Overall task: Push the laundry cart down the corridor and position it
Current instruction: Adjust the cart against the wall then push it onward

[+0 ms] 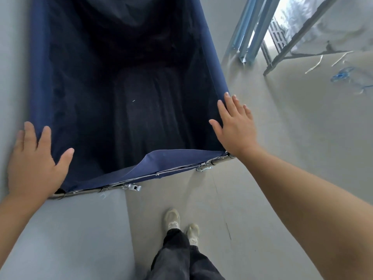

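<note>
The laundry cart [173, 160] is a deep navy fabric bin on a metal tube frame, and I look straight down into its dark inside. My left hand [35, 164] lies flat with fingers spread on the cart's near left corner. My right hand [235, 123] rests flat, fingers apart, on the right rim near the near right corner. Neither hand wraps around the frame. The near fabric edge sags off the metal bar. The cart's left side stands right against a grey wall.
A grey wall [12, 57] runs along the left, touching the cart. My feet [177, 223] stand on the beige floor behind the cart. At the upper right lean blue metal profiles [248, 33], with a grey frame [298, 39] and scraps on the floor [343, 73].
</note>
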